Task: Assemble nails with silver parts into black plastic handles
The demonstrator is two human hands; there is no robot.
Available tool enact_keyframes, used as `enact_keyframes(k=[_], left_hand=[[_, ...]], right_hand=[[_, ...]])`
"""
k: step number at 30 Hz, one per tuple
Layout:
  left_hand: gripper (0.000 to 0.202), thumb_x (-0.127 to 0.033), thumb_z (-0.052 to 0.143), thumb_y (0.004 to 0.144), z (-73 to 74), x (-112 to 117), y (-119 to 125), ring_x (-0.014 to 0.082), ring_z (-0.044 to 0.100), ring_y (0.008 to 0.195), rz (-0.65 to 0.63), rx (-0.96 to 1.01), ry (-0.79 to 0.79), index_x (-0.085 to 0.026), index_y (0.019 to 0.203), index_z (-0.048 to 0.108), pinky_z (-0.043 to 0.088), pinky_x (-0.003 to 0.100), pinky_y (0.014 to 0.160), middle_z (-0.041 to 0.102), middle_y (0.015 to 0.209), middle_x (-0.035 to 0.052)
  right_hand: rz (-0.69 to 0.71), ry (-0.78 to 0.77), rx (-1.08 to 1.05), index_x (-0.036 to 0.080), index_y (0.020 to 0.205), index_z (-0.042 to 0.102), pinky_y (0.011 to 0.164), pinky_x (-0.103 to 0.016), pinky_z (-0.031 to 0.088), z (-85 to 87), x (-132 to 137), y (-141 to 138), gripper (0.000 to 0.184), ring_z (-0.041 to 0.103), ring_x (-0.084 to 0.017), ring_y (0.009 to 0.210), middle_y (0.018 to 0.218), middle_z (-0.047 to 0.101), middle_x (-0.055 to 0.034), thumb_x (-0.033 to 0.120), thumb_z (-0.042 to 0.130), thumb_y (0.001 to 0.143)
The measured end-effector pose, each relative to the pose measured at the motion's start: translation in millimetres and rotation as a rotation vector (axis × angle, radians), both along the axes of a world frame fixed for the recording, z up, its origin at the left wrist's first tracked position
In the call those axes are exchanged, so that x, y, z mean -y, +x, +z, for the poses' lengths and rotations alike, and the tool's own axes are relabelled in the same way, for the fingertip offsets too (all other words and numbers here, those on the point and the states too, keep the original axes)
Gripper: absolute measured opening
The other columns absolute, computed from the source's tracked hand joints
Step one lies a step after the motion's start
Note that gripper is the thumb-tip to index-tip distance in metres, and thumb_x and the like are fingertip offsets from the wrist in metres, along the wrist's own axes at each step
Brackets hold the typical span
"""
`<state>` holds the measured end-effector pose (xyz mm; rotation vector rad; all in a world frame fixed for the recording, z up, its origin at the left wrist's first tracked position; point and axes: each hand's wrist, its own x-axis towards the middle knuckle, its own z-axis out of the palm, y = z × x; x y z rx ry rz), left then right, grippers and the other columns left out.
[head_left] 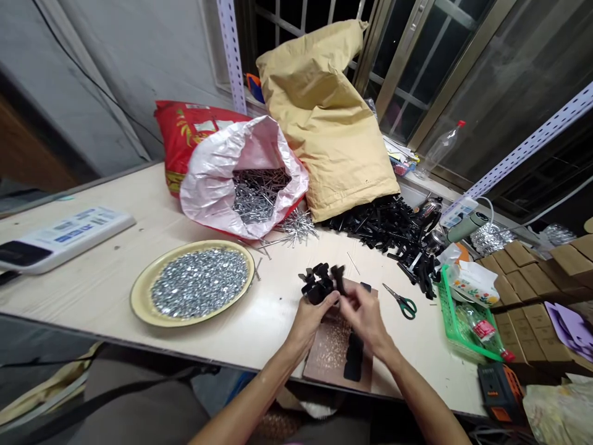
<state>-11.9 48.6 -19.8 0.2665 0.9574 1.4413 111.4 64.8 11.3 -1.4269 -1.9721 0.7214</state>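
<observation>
Left-hand grip (306, 316) is closed around a bunch of black pieces (317, 285), held near the far-left corner of a brown board (323, 357); by the right-hand grip (367, 313), a blurred black piece (338, 279) is pinched at the fingertips. Along the far edge of the bench (92, 272), a large paper bag (333, 130) is stood, with a red sack (194, 133) laid to its left, its open mouth filled with nails (259, 194). Toward the near edge, left of the hands, a yellow plate (141, 295) is heaped with small silver pieces (199, 281). Below the bag's lower end, black parts (393, 238) are piled. The board is set at the near edge. By the right edge a green basket (445, 315) is placed; between it and the board, scissors (402, 303) are laid.
</observation>
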Motion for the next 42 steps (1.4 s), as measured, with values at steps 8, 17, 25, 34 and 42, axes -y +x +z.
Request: enact_keyframes(k=[8, 17, 25, 34, 42], left_hand=[[0.046, -0.026, 0.087, 0.036, -8.2, -5.1, -28.1, 0.0201, 0.067, 0.076, 0.024, -0.046, -0.022, -0.013, 0.077, 0.071, 0.052, 0.034, 0.077, 0.072, 0.074, 0.0041], [0.049, -0.027, 0.087, 0.037, 2.7, -14.4, -41.7, 0.0181, 0.065, 0.07, 0.086, 0.145, -0.012, -0.012, 0.079, 0.067, 0.054, 0.028, 0.052, 0.07, 0.073, 0.0041], [0.045, -0.026, 0.084, 0.043, -4.8, -10.9, -40.7, 0.0193, 0.067, 0.069, 0.123, -0.043, 0.034, -0.014, 0.083, 0.068, 0.055, 0.032, 0.06, 0.072, 0.076, 0.0037], [0.027, -0.024, 0.079, 0.047, -9.6, -5.4, -38.1, 0.0265, 0.069, 0.078, 0.074, -0.398, 0.077, -0.017, 0.072, 0.07, 0.053, 0.038, 0.076, 0.074, 0.074, 0.0047], [0.029, -0.018, 0.076, 0.044, -14.8, -11.5, -41.4, 0.025, 0.069, 0.07, 0.113, -0.284, 0.108, -0.019, 0.072, 0.066, 0.054, 0.034, 0.067, 0.073, 0.068, 0.0028]], right_hand=[[-0.074, -0.123, 0.442, 0.014, 0.08, 0.067, 0.069, -0.025, 0.047, 11.7, -76.6, -7.2, 0.022, 0.065, -0.017, 0.079, 0.083, 0.067, -0.0074, 0.022, 0.049, 0.088], [-0.249, -0.126, 0.493, 0.008, 0.086, 0.061, 0.07, -0.03, 0.047, -6.3, -106.4, -26.3, 0.019, 0.066, -0.023, 0.082, 0.087, 0.066, -0.0158, 0.002, 0.045, 0.078], [0.008, 0.015, -0.531, 0.024, 0.118, 0.041, 0.048, -0.02, 0.046, 32.3, -61.4, -38.7, 0.043, 0.061, -0.01, 0.056, 0.072, 0.063, 0.0051, 0.027, 0.057, 0.078], [0.103, 0.218, -0.369, 0.022, 0.094, 0.055, 0.067, -0.028, 0.052, 39.0, -44.3, -43.5, 0.019, 0.065, -0.014, 0.073, 0.077, 0.068, 0.0001, 0.031, 0.062, 0.079], [0.209, 0.262, -0.09, 0.021, 0.081, 0.061, 0.073, -0.031, 0.051, 33.3, -41.5, -43.1, 0.013, 0.064, -0.017, 0.078, 0.079, 0.068, -0.0039, 0.032, 0.057, 0.084]])
